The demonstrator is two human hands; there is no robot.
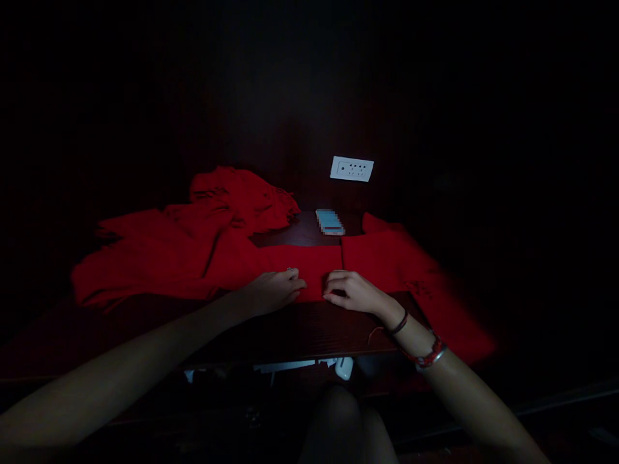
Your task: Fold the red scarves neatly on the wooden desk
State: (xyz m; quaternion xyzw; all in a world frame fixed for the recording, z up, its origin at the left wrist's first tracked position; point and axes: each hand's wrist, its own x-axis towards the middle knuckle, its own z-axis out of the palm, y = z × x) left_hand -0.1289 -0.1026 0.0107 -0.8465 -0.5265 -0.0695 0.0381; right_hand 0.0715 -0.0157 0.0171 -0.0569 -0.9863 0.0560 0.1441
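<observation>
A long red scarf point(184, 254) with fringed ends lies across a dark wooden table point(290, 328), heaped at the back left and trailing off the right edge. My left hand point(271, 291) rests on the scarf's near edge with fingers curled and pinching the cloth. My right hand point(352, 291) sits a little to the right, fingers bent and gripping the same edge. A narrow strip of scarf runs between the two hands. My right wrist wears a red bracelet and a dark band.
A light blue phone or small box point(330, 222) lies on the table behind the scarf. A white wall socket plate point(351, 169) is on the dark wall above it. White objects point(344, 367) show under the table's front edge. The room is very dark.
</observation>
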